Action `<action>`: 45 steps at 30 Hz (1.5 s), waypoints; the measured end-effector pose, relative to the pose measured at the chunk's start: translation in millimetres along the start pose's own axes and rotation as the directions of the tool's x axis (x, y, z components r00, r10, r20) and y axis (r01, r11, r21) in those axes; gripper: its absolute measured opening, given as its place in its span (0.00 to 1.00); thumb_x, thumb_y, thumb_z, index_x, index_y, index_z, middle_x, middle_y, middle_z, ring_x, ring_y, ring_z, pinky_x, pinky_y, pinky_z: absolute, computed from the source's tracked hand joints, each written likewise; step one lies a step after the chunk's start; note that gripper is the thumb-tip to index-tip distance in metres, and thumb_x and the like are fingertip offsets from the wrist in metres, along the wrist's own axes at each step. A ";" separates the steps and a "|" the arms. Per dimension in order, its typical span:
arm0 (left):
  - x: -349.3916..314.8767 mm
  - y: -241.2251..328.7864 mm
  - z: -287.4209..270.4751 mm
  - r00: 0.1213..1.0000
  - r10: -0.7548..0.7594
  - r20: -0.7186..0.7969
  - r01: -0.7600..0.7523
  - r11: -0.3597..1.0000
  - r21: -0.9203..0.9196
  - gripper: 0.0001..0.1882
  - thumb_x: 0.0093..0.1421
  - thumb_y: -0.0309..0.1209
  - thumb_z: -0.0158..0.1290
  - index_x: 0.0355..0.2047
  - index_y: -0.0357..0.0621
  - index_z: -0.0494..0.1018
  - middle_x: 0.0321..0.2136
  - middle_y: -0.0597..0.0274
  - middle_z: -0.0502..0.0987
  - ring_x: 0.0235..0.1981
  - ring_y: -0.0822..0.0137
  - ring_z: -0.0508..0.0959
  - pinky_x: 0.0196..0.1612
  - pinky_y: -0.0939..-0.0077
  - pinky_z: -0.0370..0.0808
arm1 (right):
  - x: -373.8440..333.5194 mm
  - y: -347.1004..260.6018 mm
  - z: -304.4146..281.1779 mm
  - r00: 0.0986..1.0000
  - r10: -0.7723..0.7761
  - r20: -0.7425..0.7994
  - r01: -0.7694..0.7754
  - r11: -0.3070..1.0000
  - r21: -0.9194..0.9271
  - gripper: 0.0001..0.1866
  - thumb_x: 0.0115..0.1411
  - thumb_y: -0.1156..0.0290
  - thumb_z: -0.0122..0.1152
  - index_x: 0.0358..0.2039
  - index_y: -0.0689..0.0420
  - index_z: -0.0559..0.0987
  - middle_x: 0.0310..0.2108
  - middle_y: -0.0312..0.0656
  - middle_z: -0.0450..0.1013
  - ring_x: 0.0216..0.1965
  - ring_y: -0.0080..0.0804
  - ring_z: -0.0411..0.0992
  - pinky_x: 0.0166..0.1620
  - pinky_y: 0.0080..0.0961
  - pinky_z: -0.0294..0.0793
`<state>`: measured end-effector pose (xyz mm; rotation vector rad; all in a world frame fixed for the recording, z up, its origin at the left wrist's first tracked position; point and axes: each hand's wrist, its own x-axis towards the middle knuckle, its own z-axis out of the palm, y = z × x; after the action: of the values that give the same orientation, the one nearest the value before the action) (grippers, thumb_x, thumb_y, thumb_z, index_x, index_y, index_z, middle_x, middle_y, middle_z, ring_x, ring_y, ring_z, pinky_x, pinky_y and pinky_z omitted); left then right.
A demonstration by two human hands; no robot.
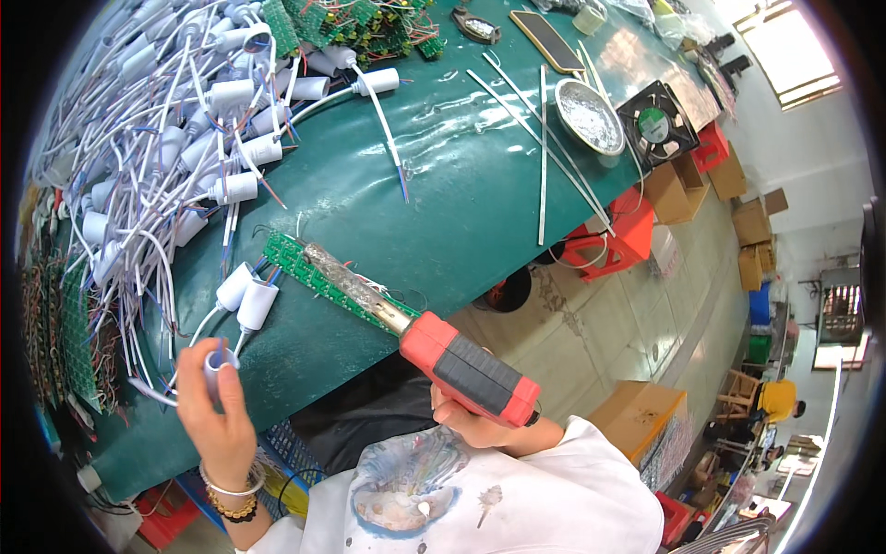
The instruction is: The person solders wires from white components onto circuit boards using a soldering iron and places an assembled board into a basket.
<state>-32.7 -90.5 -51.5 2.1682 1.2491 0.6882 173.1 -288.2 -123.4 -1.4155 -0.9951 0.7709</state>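
Observation:
My left hand [214,420] is closed around a white cylindrical cable connector [220,362], its open end facing up and a white cable trailing off to the left. In my right hand [466,423] is a red soldering gun [475,374] with black wrapping on its body. Its metal barrel points up and left, over a strip of green circuit boards [280,251] on the table; I cannot tell whether they touch. Two more white connectors [256,306] with cables lie side by side just beyond my left hand, next to the strip's left end.
A large heap of white connectors and cables [185,138] covers the table's left side. Green boards [355,28] are piled at the back. A metal bowl [589,115], solder-like sticks [543,157] and a black fan [657,125] stand right. Red stools [614,242] are below.

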 end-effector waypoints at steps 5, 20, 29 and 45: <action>6.6 24.3 25.7 0.965 0.246 0.094 -0.248 0.969 0.014 0.05 0.52 0.20 0.52 0.30 0.37 0.69 0.25 0.52 0.69 0.26 0.53 0.69 0.29 0.62 0.64 | -3.0 -0.2 1.8 0.997 0.062 -0.054 -0.060 0.998 0.024 0.29 0.43 0.76 0.72 0.47 0.61 0.71 0.39 0.44 0.74 0.37 0.32 0.76 0.38 0.27 0.75; 16.3 12.5 47.5 0.970 0.157 -0.186 -0.158 0.987 0.009 0.07 0.48 0.20 0.59 0.29 0.39 0.73 0.28 0.55 0.74 0.26 0.58 0.71 0.31 0.69 0.68 | 8.7 -9.2 7.0 0.996 -0.087 -0.023 0.087 0.996 0.005 0.34 0.62 0.55 0.54 0.57 0.69 0.57 0.13 0.35 0.61 0.13 0.23 0.60 0.21 0.21 0.63; 37.9 20.3 64.6 0.936 0.249 -0.249 -0.211 0.963 0.171 0.08 0.44 0.21 0.59 0.26 0.40 0.73 0.43 0.52 0.72 0.45 0.51 0.70 0.47 0.59 0.63 | 21.0 -20.1 12.1 0.994 -0.101 -0.041 0.103 0.993 0.050 0.34 0.62 0.53 0.53 0.55 0.69 0.59 0.11 0.34 0.60 0.10 0.23 0.59 0.19 0.20 0.62; 48.2 17.9 77.8 0.970 0.070 -0.234 -0.047 0.994 0.103 0.05 0.42 0.24 0.60 0.22 0.41 0.75 0.42 0.58 0.73 0.49 0.53 0.66 0.51 0.58 0.59 | 20.3 -11.6 -3.4 0.996 -0.093 -0.013 0.093 0.995 -0.030 0.40 0.55 0.41 0.55 0.49 0.70 0.65 0.08 0.32 0.59 0.07 0.21 0.58 0.15 0.19 0.61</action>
<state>50.8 -70.8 -88.1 2.2608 1.3675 0.9532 183.1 -271.8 -109.6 -1.3875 -1.0574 0.6796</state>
